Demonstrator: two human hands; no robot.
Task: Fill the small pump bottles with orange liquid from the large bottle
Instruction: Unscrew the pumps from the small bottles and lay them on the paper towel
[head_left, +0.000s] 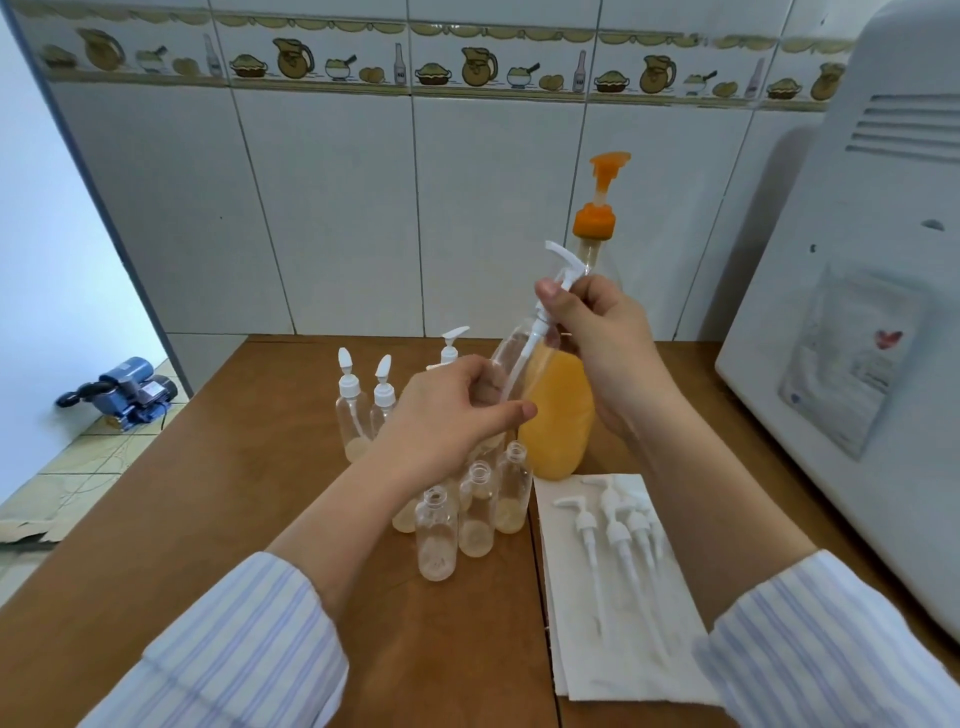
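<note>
My left hand (457, 410) grips a small clear bottle (506, 358), tilted above the table. My right hand (597, 332) pinches a white pump head (563, 265) whose tube reaches down into that bottle's neck. Behind them stands the large bottle (558, 415) of orange liquid with an orange pump top (602, 192). Three open small bottles (475, 512) with a little pale liquid at the bottom stand in front. Capped small bottles (353, 410) stand at the left rear.
Several loose white pump heads (613, 530) lie on a paper towel (613, 649) at the right of the wooden table (208, 519). A white appliance (857, 312) stands at the right edge. Tiled wall behind. A blue pump (124, 389) sits on the floor at left.
</note>
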